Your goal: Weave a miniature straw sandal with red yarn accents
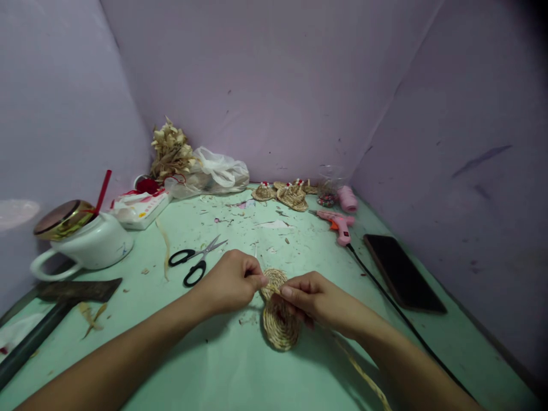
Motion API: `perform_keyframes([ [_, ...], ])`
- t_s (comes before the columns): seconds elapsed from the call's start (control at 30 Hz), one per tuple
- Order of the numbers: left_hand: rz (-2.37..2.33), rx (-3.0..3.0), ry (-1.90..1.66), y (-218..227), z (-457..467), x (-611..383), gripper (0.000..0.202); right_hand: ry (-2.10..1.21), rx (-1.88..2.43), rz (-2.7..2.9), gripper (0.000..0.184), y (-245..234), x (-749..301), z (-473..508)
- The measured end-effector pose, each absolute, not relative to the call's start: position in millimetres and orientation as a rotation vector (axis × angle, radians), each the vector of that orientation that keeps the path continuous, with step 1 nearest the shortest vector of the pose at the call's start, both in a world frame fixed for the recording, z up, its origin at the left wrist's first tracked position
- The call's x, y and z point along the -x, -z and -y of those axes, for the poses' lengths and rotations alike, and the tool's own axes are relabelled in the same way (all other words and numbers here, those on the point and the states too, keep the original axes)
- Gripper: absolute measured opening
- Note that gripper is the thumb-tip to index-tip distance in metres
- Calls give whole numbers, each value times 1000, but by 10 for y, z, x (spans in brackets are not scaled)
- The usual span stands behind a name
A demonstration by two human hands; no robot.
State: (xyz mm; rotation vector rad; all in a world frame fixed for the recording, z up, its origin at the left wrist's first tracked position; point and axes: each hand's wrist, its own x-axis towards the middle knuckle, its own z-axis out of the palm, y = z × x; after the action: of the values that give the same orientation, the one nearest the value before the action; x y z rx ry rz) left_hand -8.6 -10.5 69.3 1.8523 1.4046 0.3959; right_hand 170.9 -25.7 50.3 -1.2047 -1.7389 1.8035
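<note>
Dim, even light from overhead leaves the pale green worktop (205,371) muted. The left hand (231,282) and right hand (314,298) throw soft shadows toward its near edge, darkest beside the oval coiled straw mat (280,328). A glint sits on the round gold lid (62,220) at the left edge. Wide-angle bending curves the lilac walls (274,85); the top right corner darkens.

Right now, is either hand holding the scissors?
No: the scissors lie on the table beside the left hand; it and the right hand pinch the woven straw piece.
</note>
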Motion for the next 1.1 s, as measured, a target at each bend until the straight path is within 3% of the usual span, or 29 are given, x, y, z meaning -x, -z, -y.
perform_keyframes([
  [0.3, -1295, -1688, -413, -761, 99, 128, 20, -1025, 1262, 2223, 27, -542, -1721, 278],
  [0.77, -1250, -1462, -453, -684, -28, 331, 22, -1640, 1140, 2037, 32, -602, -1880, 196],
  [1.1, -1221, -1492, -347, -681, -102, 437, 19, -1628, 1421, 1871, 30, -626, -2027, 131],
])
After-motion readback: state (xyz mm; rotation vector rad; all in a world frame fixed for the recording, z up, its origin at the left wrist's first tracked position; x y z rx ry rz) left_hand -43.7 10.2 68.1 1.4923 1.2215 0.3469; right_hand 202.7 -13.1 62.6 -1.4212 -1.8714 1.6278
